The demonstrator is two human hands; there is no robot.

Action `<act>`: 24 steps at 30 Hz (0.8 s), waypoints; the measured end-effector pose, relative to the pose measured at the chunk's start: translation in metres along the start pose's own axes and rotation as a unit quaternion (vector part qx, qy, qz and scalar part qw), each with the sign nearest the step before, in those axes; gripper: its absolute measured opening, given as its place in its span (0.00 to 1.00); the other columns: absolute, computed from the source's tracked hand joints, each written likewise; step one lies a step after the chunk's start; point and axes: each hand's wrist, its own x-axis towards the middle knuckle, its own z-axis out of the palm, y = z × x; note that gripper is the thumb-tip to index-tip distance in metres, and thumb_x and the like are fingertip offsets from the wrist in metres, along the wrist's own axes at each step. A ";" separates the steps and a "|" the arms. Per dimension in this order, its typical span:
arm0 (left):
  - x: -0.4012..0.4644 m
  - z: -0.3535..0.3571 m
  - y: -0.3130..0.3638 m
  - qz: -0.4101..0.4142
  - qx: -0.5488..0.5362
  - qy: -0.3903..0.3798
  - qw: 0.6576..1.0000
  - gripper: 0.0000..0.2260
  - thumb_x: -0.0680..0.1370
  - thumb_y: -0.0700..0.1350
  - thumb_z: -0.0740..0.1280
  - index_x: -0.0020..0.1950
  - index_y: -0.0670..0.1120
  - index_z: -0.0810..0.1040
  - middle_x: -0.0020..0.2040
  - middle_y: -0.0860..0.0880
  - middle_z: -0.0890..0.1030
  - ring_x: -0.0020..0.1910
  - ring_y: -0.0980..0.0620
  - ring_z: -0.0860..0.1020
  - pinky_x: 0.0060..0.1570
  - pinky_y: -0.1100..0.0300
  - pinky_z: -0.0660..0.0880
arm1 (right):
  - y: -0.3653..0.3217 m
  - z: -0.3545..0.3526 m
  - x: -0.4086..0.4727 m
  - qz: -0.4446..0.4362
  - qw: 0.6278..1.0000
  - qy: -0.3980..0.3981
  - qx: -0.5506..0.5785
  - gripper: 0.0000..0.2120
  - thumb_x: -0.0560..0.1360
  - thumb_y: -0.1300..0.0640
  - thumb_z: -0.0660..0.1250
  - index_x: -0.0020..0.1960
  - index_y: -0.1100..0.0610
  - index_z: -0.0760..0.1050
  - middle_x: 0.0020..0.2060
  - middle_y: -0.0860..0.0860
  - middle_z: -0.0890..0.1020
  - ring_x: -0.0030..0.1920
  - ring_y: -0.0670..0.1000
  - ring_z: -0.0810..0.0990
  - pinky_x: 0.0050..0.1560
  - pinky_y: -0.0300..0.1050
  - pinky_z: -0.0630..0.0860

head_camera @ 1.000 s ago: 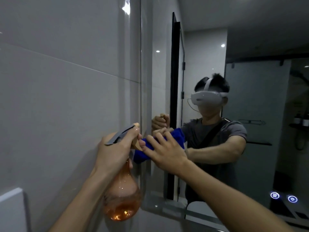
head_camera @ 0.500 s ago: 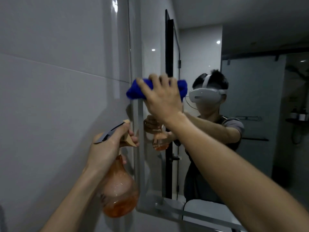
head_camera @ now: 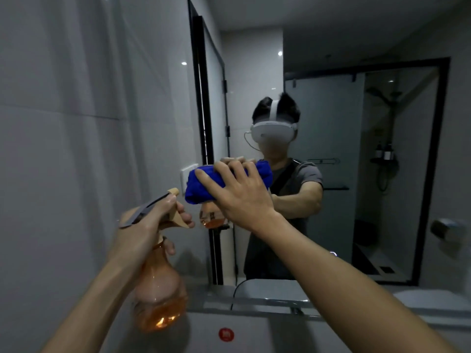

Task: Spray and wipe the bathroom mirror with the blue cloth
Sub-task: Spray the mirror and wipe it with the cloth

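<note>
Grey tiled bathroom, mirror (head_camera: 331, 174) ahead; right hand (head_camera: 239, 192) has dropped the blue cloth (head_camera: 204, 184) from high on the glass to mid-height, fingers curled gripping it, wipe stroke underway; left hand (head_camera: 142, 233) fingers wrapped on the orange spray bottle (head_camera: 159, 296), held idle below

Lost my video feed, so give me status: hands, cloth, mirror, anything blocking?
Left hand grips orange spray bottle. Right hand presses blue cloth on mirror, fingers curled over it. Nothing blocking the glass.
</note>
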 end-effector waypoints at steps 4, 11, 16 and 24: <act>-0.011 0.025 -0.011 0.072 -0.014 -0.027 0.997 0.11 0.78 0.50 0.68 0.40 0.46 0.85 0.42 0.38 0.85 0.45 0.41 0.86 0.22 0.61 0.73 | 0.053 -0.021 -0.040 0.034 0.999 0.000 -0.020 0.27 0.76 0.46 0.62 0.72 0.54 0.70 0.60 0.60 0.76 0.55 0.61 0.73 0.52 0.58 0.68; -0.029 0.122 -0.015 0.063 -0.043 -0.076 0.994 0.12 0.78 0.48 0.68 0.43 0.41 0.84 0.42 0.36 0.85 0.44 0.38 0.85 0.23 0.60 0.73 | 0.156 -0.060 -0.126 0.142 0.986 0.016 -0.079 0.29 0.74 0.46 0.66 0.73 0.53 0.66 0.61 0.60 0.76 0.55 0.62 0.73 0.53 0.59 0.68; -0.048 0.202 -0.019 0.045 -0.088 -0.126 0.987 0.12 0.79 0.46 0.67 0.43 0.38 0.83 0.41 0.36 0.85 0.36 0.47 0.83 0.23 0.59 0.74 | 0.235 -0.091 -0.197 0.216 0.969 0.043 -0.108 0.30 0.74 0.48 0.70 0.73 0.53 0.65 0.60 0.59 0.73 0.53 0.61 0.73 0.51 0.58 0.70; -0.078 0.312 -0.048 0.015 -0.089 -0.205 0.975 0.12 0.79 0.50 0.69 0.47 0.42 0.85 0.44 0.38 0.86 0.45 0.39 0.85 0.36 0.47 0.80 | 0.313 -0.138 -0.292 0.341 0.938 0.040 -0.046 0.31 0.72 0.59 0.67 0.72 0.49 0.62 0.62 0.59 0.71 0.58 0.59 0.70 0.57 0.57 0.68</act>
